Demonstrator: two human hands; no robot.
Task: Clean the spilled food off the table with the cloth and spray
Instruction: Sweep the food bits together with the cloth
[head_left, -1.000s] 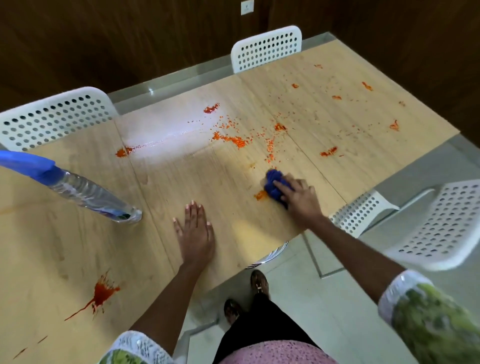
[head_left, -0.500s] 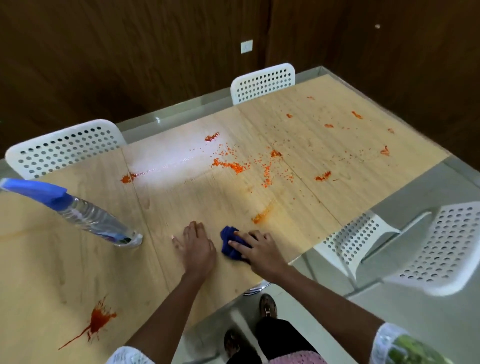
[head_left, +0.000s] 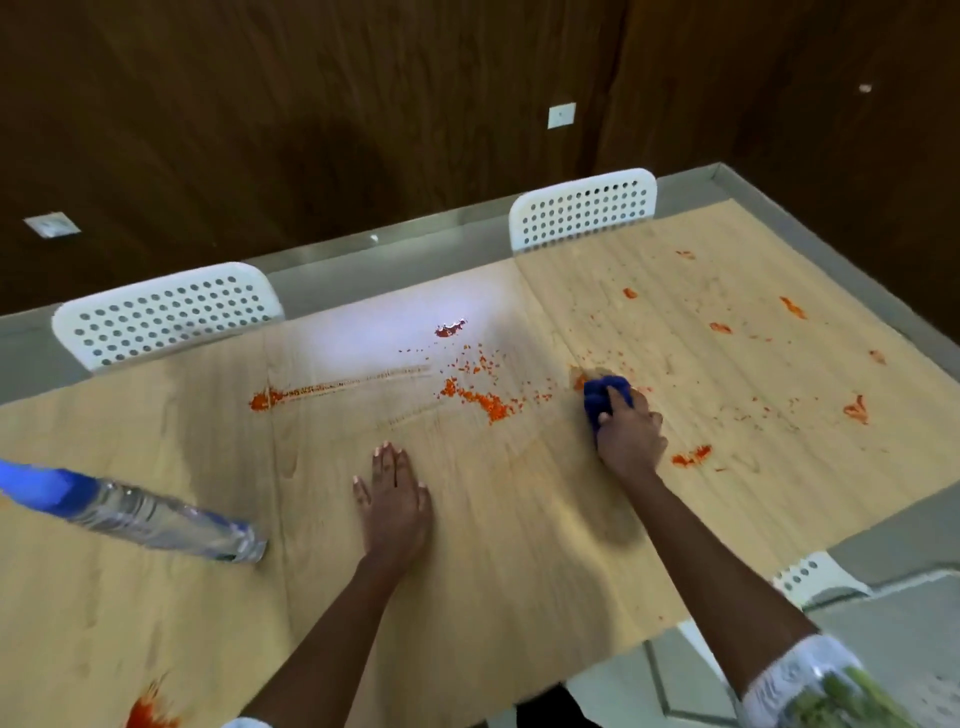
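The desk is pale wood-grain laminate, smooth and matte, with a seam running from the far edge toward the near edge. Orange-red food lies scattered on it as gritty crumbs and wet smears: a thick patch near the middle, a long dragged streak toward the left, small blots toward the right edge and a splash at the near left corner.

The cloth is a deep blue, soft, bunched wad lying on the desk right of the seam, about midway between the far and near edges. The right hand grips it; the fingers curl over its top and near side, so the blue bulges out ahead of and left of the fingertips, touching an orange smear.

The left hand rests flat on the desk nearer the near edge, fingers straight and close together, holding nothing.

The spray is a clear, ribbed plastic bottle with a blue top, standing toward the left edge, well apart from both hands.

White plastic chairs with perforated backs stand along the far edge.
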